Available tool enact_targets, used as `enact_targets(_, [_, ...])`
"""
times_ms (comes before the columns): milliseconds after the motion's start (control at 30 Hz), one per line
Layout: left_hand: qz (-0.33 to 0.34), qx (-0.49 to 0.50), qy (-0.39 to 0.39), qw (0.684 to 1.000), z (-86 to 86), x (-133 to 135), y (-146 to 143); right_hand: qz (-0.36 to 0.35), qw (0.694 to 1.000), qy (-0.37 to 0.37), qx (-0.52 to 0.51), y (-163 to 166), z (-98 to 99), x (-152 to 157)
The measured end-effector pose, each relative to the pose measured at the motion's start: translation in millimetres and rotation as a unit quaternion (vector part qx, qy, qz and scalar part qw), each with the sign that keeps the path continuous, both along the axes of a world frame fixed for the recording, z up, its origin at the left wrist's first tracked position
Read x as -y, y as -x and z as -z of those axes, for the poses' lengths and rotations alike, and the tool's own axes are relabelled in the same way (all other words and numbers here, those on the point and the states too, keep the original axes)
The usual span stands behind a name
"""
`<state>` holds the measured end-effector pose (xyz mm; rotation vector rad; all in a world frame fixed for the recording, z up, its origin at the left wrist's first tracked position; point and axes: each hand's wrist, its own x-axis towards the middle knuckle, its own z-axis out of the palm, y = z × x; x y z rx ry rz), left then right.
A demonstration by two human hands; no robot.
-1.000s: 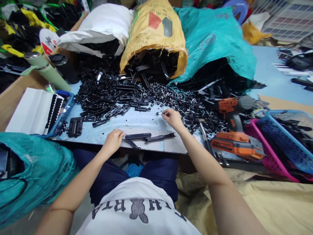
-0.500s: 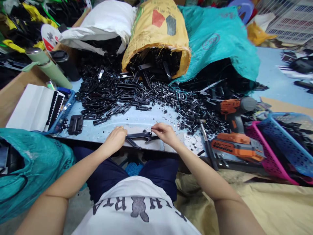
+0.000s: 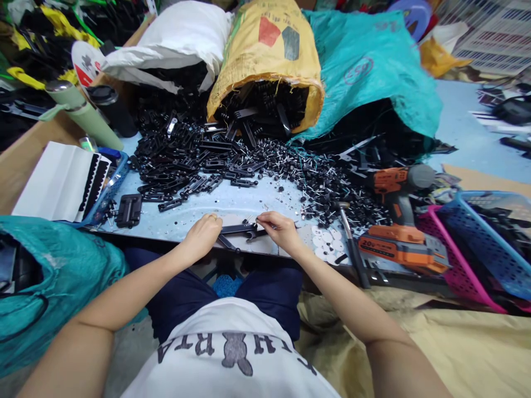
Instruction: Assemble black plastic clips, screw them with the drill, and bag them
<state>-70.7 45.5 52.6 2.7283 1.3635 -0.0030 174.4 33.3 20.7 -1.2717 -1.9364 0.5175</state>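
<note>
Near the front edge of the bench lies a jointed black plastic arm point(image 3: 238, 228), with a second black bar angled down beneath it. My left hand point(image 3: 203, 235) is closed on the arm's left end, fingers curled over it. At the other end, thumb and fingertips of my right hand point(image 3: 280, 229) pinch a tiny piece that looks like a screw, held against the arm's top. The fingers partly hide the arm's right part. A heap of loose screws point(image 3: 286, 160) and a pile of black plastic arm pieces point(image 3: 178, 149) lie beyond my hands.
An orange cordless drill point(image 3: 398, 243) and a hammer point(image 3: 350, 243) lie on the right, beside pink and blue baskets point(image 3: 481, 243). Three sacks stand behind, among them a yellow sack point(image 3: 269, 55). A blue basket point(image 3: 103, 193) and a flask point(image 3: 85, 116) are at left.
My left hand has shifted slightly right along the black arm. The right hand keeps its pinch at nearly the same spot, its fingers slightly lower.
</note>
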Motion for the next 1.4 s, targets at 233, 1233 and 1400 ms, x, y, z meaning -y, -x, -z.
enact_targets(233, [-0.004, 0.044, -0.059, 0.997, 5.9, 2, -1, -0.078, 0.99, -0.09, 0.07, -7, 16.5, 5])
enact_targets(1233, [-0.29, 0.066, 0.054, 0.953, 54.1, 52, -31, -0.193, 0.969, -0.05, 0.146, 77, 10.5, -12])
enact_targets(1400, [-0.316, 0.069, 0.085, 0.942, 52.7, 43, -34, -0.155, 0.986, -0.003, 0.069, 89, 22.9, -8])
